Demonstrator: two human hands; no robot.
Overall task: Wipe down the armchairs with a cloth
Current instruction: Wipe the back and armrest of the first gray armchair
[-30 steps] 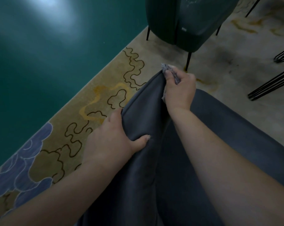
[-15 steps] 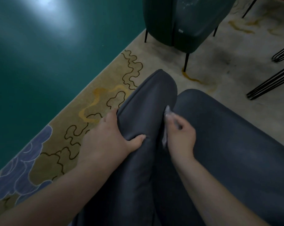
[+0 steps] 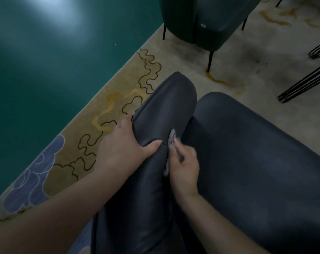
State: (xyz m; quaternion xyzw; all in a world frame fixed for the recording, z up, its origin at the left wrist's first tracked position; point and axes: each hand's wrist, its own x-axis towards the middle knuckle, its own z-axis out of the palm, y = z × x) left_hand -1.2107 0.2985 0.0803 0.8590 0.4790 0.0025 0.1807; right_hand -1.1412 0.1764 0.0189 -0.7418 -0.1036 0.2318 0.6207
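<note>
A: Teal floor [image 3: 45,70] across the upper left, patterned rug [image 3: 118,99] running slantwise beside it. Dark grey leather armchair [image 3: 247,162] filling the lower right, armrest [image 3: 164,107] rising alongside the seat.

B: Green chair [image 3: 207,19] at the top, on thin black legs; black wire legs [image 3: 306,83] at the right edge.

A: Left hand [image 3: 126,149] gripping the armrest, thumb over the top, fingers curled down the outer side.

B: Right hand [image 3: 185,167] pinching a pale grey cloth [image 3: 171,142], pressed into the crease between armrest and seat. Blurred there.
</note>
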